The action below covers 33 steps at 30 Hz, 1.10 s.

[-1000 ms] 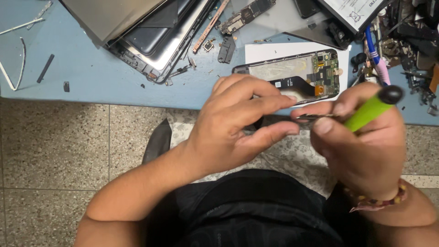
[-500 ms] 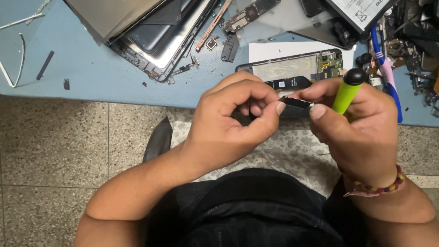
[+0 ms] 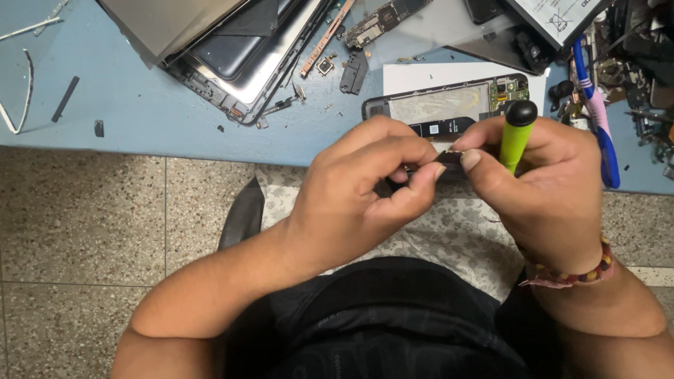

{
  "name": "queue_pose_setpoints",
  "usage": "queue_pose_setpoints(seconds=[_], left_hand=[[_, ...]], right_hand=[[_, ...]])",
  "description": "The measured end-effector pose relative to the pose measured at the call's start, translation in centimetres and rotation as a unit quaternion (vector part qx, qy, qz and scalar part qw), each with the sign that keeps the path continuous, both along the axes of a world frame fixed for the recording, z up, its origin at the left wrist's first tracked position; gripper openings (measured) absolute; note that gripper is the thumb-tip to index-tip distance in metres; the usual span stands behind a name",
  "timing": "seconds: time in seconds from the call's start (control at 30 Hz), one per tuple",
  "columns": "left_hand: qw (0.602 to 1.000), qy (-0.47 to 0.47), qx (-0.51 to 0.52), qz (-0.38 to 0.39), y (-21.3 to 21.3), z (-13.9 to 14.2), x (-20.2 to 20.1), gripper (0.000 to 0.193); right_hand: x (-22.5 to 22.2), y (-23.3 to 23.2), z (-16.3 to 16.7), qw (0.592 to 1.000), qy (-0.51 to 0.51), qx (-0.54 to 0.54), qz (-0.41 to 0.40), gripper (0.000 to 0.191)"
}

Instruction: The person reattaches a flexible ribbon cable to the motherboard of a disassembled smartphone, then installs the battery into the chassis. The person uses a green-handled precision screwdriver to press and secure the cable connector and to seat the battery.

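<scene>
My left hand [image 3: 358,189] and my right hand [image 3: 544,186] meet over my lap, just in front of the blue table edge. Both pinch a small dark part [image 3: 449,160] between their fingertips; most of it is hidden by the fingers. My right hand also grips a green screwdriver [image 3: 516,137] with a black cap, held nearly upright. Just behind the hands, an opened phone [image 3: 449,105] lies on the table, its inner boards and battery bay showing, resting on a white sheet.
A dismantled tablet [image 3: 232,56] lies at the back left of the blue table [image 3: 140,112]. Small circuit boards [image 3: 382,17], loose black bits and white strips [image 3: 24,77] are scattered about. Tools with pink and blue handles [image 3: 597,119] crowd the right side. Speckled floor tiles lie below.
The screwdriver has swung from slanting to the right to nearly upright. Both hands have shifted slightly up toward the table edge, still pinching the small part.
</scene>
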<state>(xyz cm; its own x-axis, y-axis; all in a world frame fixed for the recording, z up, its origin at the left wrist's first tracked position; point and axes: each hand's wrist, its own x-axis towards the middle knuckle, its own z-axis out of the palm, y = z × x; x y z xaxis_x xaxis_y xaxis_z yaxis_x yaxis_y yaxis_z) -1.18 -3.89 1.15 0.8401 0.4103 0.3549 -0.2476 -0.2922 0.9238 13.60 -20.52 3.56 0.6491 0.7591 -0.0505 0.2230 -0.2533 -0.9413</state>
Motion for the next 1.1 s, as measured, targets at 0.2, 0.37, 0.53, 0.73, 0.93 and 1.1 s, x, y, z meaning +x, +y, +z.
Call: queue_pose_setpoints(seconds=[0.2,0.37,0.53,0.73,0.93,1.1], left_hand=[[0.994,-0.014,0.104,0.032,0.1,0.2,0.0,0.018],[0.987,-0.023,0.150,0.052,-0.1,0.5,-0.1,0.017],[0.984,-0.042,0.164,0.055,0.0,0.8,-0.3,0.015],[0.986,-0.025,0.155,0.055,-0.1,0.7,-0.2,0.016],[0.993,-0.001,0.108,0.054,0.3,0.4,-0.1,0.012],[0.999,0.000,0.034,0.039,0.5,0.6,-0.2,0.010]], right_hand=[[0.0,0.4,0.2,1.000,0.008,-0.007,0.008,0.010],[0.1,0.5,0.5,0.999,0.015,-0.006,0.028,0.010],[0.1,0.8,0.7,0.999,0.015,-0.028,0.035,0.010],[-0.1,1.7,1.4,0.996,0.080,-0.016,0.020,0.014],[0.0,0.8,1.9,0.998,0.024,0.047,0.025,0.009],[0.2,-1.3,1.1,0.997,-0.065,0.040,0.005,0.007]])
